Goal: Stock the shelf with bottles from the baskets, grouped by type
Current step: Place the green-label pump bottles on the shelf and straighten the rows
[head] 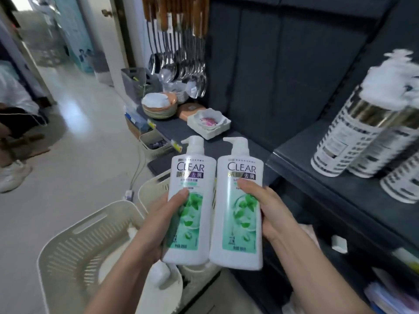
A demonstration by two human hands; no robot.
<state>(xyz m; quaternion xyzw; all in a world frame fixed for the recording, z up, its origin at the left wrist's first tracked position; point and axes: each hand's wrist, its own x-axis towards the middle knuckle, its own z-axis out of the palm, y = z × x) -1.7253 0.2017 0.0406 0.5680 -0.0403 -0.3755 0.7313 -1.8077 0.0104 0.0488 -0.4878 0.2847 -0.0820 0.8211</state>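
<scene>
Nearest: cream basket [74,225] under the forearms. Above it the left hand [165,214] grips the left CLEAR bottle [192,223] and the right hand [267,209] grips the right CLEAR bottle [238,218], both upright, side by side. Farther right, blurred striped bottles [340,143] stand on the dark shelf [317,182].

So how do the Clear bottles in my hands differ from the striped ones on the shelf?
Clear bottles are white with green leaves; striped bottles carry black-and-white stripes and a gold band. Clear bottles are being held; striped bottles stand on the shelf. Both have white pump tops.
</scene>
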